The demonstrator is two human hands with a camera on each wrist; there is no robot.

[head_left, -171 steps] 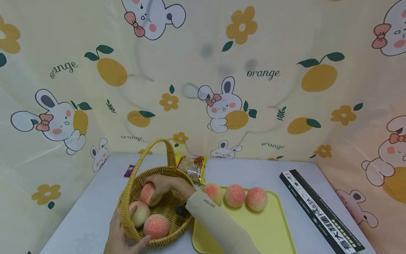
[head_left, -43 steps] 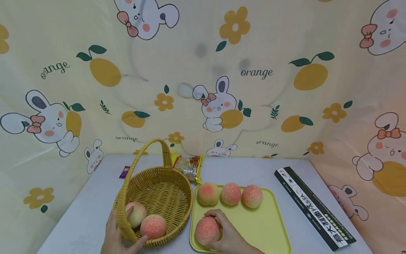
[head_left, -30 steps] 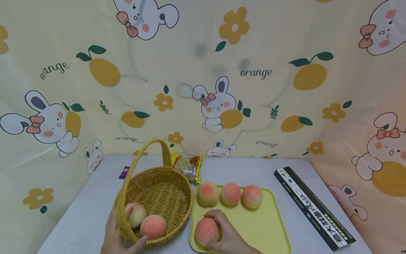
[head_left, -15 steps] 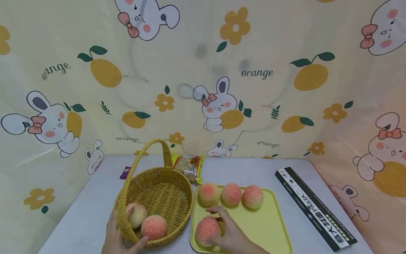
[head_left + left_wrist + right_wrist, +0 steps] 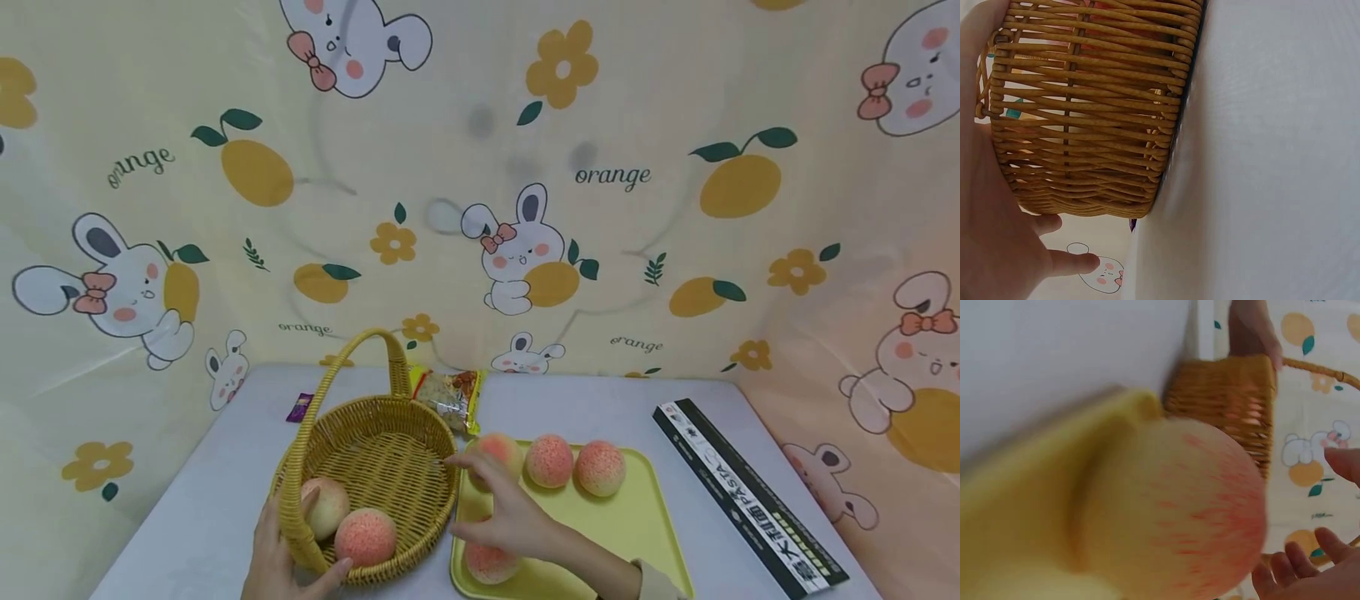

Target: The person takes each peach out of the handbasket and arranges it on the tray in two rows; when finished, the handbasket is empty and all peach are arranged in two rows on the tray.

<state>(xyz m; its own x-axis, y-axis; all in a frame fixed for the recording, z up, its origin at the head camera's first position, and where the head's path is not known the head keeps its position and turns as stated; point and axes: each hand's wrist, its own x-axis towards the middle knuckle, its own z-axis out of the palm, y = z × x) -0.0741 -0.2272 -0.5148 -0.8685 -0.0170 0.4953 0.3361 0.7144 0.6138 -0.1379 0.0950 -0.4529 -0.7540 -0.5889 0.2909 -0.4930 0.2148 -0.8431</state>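
The left hand (image 5: 277,558) on my feed grips the wicker basket (image 5: 397,467) by its left rim, beside two peaches (image 5: 366,537) inside. Rightward I see the right hand (image 5: 510,517), thumb and fingers apart, just above a loose peach (image 5: 491,567) on the yellow tray (image 5: 630,517).

Light beige sleeve (image 5: 657,582), bare right hand (image 5: 517,517), and equally bare left hand (image 5: 279,560).
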